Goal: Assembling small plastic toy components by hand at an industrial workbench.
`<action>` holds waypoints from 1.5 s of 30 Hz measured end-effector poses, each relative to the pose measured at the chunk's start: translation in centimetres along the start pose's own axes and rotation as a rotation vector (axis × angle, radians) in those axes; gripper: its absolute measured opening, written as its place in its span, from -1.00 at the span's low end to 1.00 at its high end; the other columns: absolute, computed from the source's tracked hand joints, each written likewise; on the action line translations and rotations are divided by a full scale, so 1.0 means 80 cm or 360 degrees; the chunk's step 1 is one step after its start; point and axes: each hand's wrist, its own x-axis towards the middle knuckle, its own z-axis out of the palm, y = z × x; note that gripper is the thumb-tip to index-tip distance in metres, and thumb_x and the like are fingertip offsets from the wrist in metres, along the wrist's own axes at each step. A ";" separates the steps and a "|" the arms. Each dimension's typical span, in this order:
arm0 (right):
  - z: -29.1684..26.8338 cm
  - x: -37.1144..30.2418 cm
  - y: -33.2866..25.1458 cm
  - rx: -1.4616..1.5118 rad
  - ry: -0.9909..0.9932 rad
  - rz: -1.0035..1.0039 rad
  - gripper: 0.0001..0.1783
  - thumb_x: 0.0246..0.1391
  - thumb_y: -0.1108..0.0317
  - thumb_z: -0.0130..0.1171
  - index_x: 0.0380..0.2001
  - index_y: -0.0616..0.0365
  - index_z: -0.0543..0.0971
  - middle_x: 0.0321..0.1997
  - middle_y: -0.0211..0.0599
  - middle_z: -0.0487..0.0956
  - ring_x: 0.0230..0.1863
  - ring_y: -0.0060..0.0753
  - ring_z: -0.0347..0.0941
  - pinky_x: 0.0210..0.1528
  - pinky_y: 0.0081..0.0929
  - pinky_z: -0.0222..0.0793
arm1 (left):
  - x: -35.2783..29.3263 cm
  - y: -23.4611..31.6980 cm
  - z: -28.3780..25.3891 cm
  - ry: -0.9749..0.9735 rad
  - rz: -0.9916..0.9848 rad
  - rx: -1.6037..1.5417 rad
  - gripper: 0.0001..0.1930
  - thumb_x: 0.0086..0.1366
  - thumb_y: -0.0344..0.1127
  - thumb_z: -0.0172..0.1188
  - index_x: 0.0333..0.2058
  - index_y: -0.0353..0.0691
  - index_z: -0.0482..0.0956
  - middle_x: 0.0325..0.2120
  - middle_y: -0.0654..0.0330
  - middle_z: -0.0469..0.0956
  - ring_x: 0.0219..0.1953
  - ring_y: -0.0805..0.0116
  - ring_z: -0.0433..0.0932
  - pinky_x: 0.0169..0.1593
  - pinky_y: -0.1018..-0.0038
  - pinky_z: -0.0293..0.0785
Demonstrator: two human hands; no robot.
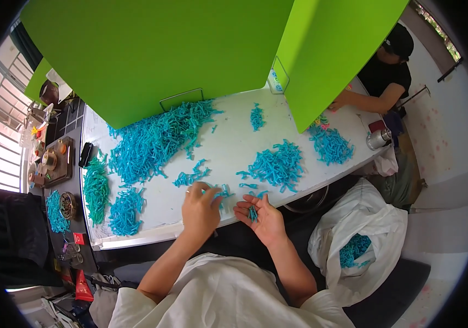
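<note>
Small turquoise-blue twisted strips lie in heaps on the white table (228,131). My left hand (197,210), palm down with its fingers curled, is over a few loose strips (224,192) by the near edge. What its fingertips hold, if anything, cannot be made out. My right hand (266,218) is turned palm up beside it, and its bent fingers cradle several strips (253,213). A small scatter of strips (192,174) lies just beyond the left hand. Farther right is a loose heap of strips (277,165).
The largest heap (152,142) spreads beneath green panels (157,54) at the back. A greener pile (96,188) sits far left. At right, a white sack (321,235) holds more strips. Across the divider, a co-worker's arm (370,100) reaches over the table, near a metal flask (377,139).
</note>
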 end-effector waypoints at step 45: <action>-0.045 -0.020 -0.003 -0.0043 0.0287 -0.0285 -0.79 0.29 0.42 0.25 -0.03 0.17 0.58 -0.22 -0.36 0.57 -0.46 -0.67 0.32 -0.49 -0.73 0.14 | 0.045 -0.004 0.080 -0.0488 0.0307 -0.0159 -0.79 0.06 -0.40 0.44 -0.29 -0.18 0.66 -0.35 0.08 0.63 -0.27 0.02 0.63 -0.21 0.18 0.55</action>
